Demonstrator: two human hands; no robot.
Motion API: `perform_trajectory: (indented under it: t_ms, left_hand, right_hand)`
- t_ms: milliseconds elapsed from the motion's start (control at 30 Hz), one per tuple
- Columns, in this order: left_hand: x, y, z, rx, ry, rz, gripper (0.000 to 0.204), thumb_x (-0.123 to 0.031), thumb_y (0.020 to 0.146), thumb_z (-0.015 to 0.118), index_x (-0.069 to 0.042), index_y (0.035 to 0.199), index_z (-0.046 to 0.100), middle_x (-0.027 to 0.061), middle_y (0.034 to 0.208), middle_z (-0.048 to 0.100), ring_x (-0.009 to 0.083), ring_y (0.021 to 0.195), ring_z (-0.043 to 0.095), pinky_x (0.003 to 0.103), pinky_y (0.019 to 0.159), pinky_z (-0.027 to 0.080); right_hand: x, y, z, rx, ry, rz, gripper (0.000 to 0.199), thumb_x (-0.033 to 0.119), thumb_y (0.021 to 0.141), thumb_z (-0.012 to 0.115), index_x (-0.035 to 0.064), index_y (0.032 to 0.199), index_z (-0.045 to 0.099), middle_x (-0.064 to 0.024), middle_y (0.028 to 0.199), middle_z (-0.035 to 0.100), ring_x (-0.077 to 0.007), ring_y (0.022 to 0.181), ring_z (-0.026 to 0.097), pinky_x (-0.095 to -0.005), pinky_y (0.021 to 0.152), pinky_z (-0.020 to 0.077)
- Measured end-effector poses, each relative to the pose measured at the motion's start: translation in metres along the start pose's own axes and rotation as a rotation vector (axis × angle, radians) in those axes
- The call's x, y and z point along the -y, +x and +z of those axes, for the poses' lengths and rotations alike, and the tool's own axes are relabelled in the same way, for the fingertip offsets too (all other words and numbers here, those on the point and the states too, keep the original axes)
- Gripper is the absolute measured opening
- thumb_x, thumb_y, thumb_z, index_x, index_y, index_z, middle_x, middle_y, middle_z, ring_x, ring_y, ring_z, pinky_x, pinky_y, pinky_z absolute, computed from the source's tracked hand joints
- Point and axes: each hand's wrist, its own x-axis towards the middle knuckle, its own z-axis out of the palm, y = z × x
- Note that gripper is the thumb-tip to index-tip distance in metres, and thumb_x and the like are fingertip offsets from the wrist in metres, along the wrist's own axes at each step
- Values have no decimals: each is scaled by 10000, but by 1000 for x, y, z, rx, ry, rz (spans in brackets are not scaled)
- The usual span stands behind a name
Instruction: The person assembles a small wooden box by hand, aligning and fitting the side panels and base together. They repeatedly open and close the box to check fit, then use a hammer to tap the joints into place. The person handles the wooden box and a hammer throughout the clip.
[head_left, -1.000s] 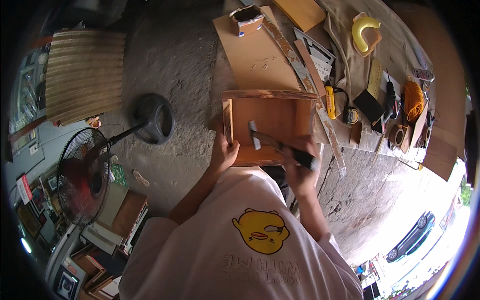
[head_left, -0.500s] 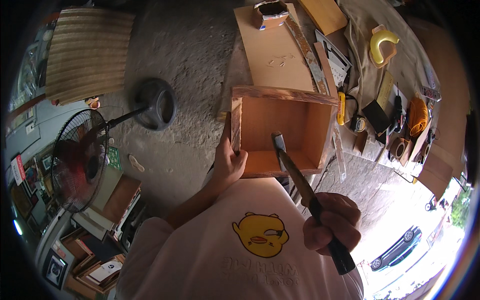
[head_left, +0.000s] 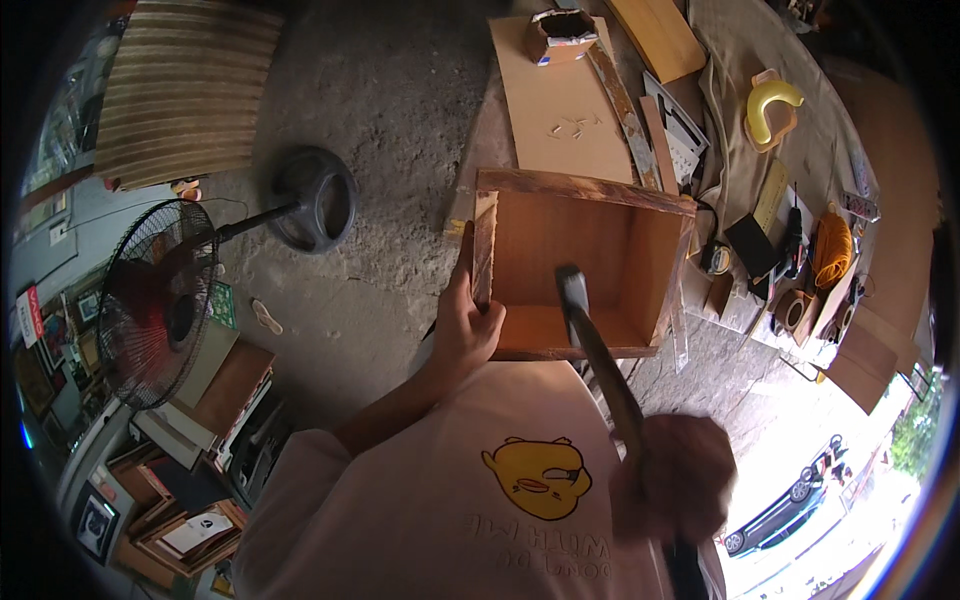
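An open wooden box (head_left: 585, 187) with brown, rough-edged walls is held in front of me. My left hand (head_left: 470, 325) is closed round its left wall, thumb on the near side and fingers partly hidden behind. In my right hand (head_left: 675, 475), blurred by motion, is a hammer (head_left: 612, 385) with a wooden handle and dark grip end. Its metal head (head_left: 572, 288) shows against the box's opening, over the near wall; whether it touches the wood I cannot tell.
Beyond the box, a board (head_left: 555, 105) carries small wooden pegs (head_left: 570, 128) and a cardboard carton (head_left: 562, 38). To the right lie a tape measure (head_left: 716, 258), orange cord (head_left: 832, 250) and yellow curved object (head_left: 768, 108). A standing fan (head_left: 160, 305) and stacked frames (head_left: 190, 530) are at left.
My right hand has moved down and slightly right with the hammer. The whole view has shifted a little; the box now covers the yellow tool beside it. My left hand keeps its hold.
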Motion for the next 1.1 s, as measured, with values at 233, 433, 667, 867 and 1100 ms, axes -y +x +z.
perform_trajectory:
  t_ms: [233,433,667,867,1100]
  left_hand:
    - [-20,-15,-6,89,-77,-203,740,96,826,549,108,1510,268,296,1396,508,365,1317,522,404,1086,413]
    - [-26,-1,-9,69,-156,-116,656,90,889,564,125,1474,270,274,1417,451,273,1286,495,380,1104,390]
    - [-40,4,-10,84,-97,-186,556,45,845,561,96,1386,443,158,1255,586,175,1112,565,300,941,462]
    - [-45,14,-20,101,-371,-452,558,58,826,539,78,1377,455,126,1249,597,139,1127,569,288,946,473]
    - [-68,39,-36,-100,-545,-547,791,149,746,492,16,1517,373,87,1295,586,153,1222,559,313,1051,457]
  right_hand:
    - [-37,23,60,201,230,283,125,114,939,670,49,1046,664,-153,997,705,-237,743,700,-312,613,564]
    - [9,5,-18,186,61,113,127,114,907,680,24,994,661,-68,881,728,-239,669,676,-261,641,555]
    - [-77,28,43,344,200,213,120,31,872,690,-7,984,675,-144,963,716,-277,762,718,-342,613,564]
    - [-50,3,2,178,268,185,282,230,956,674,18,773,639,-143,783,720,-244,674,734,-322,540,568]
    - [-32,-8,-27,-244,251,261,590,573,1038,463,33,818,558,-108,676,609,-196,535,620,-275,428,476]
